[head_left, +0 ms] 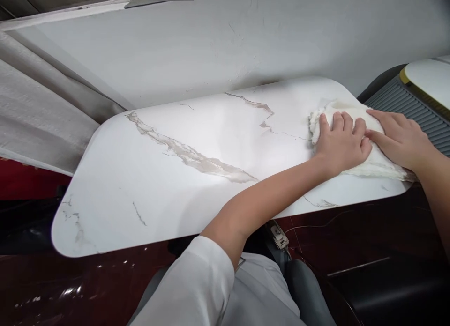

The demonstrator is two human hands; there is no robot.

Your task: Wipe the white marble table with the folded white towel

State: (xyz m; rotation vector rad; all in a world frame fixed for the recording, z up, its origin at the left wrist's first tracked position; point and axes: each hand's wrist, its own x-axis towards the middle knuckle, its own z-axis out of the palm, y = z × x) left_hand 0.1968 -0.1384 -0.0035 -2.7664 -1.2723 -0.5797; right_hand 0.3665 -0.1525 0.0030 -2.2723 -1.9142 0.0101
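A white cloth (378,159) with a ruffled edge lies bunched in several layers on the right end of a white marble-patterned tabletop (168,195). My left hand (341,143) rests on top of it, palm down, fingers spread and slightly bent. On the cloth's right part lies my right hand (401,136), its thumb and index finger stretched out toward the left hand. The other fingers of the right hand are partly hidden. Both hands press on the fabric from above, and I see neither one wrapped around it.
A pale wall (168,49) runs along the table's far side. Grey curtain fabric (38,110) hangs at the left. A grey ribbed surface (411,106) stands at the right, close to the table. Below the near edge are a white power strip (279,234) and its cable.
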